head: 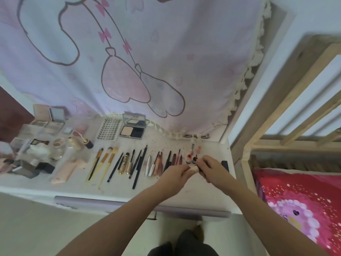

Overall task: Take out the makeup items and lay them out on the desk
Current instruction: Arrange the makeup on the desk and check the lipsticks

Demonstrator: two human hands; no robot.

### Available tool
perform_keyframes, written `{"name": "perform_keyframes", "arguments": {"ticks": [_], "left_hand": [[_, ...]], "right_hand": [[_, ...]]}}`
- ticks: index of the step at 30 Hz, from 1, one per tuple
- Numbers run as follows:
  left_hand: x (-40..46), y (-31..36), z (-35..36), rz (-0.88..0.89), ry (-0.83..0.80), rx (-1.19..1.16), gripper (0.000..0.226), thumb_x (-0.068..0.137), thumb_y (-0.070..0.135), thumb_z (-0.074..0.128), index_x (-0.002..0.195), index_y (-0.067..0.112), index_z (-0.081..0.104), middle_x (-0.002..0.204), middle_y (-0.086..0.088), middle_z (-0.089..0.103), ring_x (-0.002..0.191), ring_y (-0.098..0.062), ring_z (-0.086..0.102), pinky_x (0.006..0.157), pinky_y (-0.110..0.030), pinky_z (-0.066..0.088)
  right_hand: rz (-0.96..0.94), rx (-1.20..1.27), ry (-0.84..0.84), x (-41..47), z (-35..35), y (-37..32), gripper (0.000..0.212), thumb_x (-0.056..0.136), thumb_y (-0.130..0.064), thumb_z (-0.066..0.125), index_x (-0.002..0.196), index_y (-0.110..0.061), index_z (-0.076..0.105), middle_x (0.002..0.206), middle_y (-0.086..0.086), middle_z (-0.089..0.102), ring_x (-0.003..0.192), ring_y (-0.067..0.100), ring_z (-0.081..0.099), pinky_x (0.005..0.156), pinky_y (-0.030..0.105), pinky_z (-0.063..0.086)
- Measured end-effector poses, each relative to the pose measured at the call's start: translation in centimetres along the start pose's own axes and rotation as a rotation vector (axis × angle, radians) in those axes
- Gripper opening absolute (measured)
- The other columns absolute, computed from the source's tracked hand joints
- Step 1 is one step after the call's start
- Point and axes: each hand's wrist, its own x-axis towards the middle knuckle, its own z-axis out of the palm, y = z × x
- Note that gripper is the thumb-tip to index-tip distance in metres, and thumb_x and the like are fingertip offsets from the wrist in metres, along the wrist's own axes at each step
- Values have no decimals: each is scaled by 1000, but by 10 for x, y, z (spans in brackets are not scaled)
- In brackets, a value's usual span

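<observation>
Many makeup items lie in a row on the white desk (118, 187): yellow-handled brushes (103, 161), dark pencils (137, 163), lip tubes (158, 163) and small bottles (191, 156). Above the desk's right part, my left hand (174, 174) and my right hand (206, 168) meet. Together they hold a small beige tube (193, 169), fingers curled round its two ends. An open powder compact (132, 129) and a lash tray (108, 129) lie at the back.
Palettes (48, 119), jars and a pink tube (64, 171) crowd the desk's left side. A dark flat item (225, 165) lies at the right edge. A pink cartoon curtain (129, 52) hangs behind. A wooden bed frame (287, 108) with red bedding (302, 200) stands right.
</observation>
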Motion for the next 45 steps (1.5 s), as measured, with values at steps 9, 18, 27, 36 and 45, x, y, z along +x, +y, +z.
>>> {"name": "perform_keyframes", "arguments": {"ticks": [9,18,27,36,45], "left_hand": [[-8,-22,-11,53,-39,-36,26,94,44,44,96,23,59,80,-1,63,58,-6,48,57,-24,43],[0,-29,-7,85,-44,-12,20,93,47,45,97,31,57,80,4,63,63,-7,54,61,-25,47],[4,-29,-1,86,-88,19,21,94,43,47,107,31,57,80,12,59,65,-2,52,62,-22,45],[2,-37,-15,-171,-439,-352,23,98,35,42,99,21,60,77,8,60,65,-4,50,64,-18,42],[18,-28,22,-163,-70,-341,16,94,41,48,97,26,54,93,11,65,90,-4,62,76,-17,45]], "right_hand": [[162,-132,-175,-9,-6,-7,38,99,-41,36,85,-15,60,57,-5,57,46,5,47,47,17,37],[231,-203,-214,-8,-19,-9,33,98,-42,41,89,-19,61,73,-3,70,57,5,59,51,15,42],[272,-229,-268,-9,-24,-4,29,98,-45,38,93,-23,56,78,-4,71,60,6,61,55,17,43],[114,-242,-252,-6,-52,18,11,91,-14,57,101,-19,54,82,-1,61,67,5,54,56,18,44],[276,127,-48,1,-40,50,19,98,-21,46,117,-26,50,97,-10,70,88,8,65,63,23,52]]}}
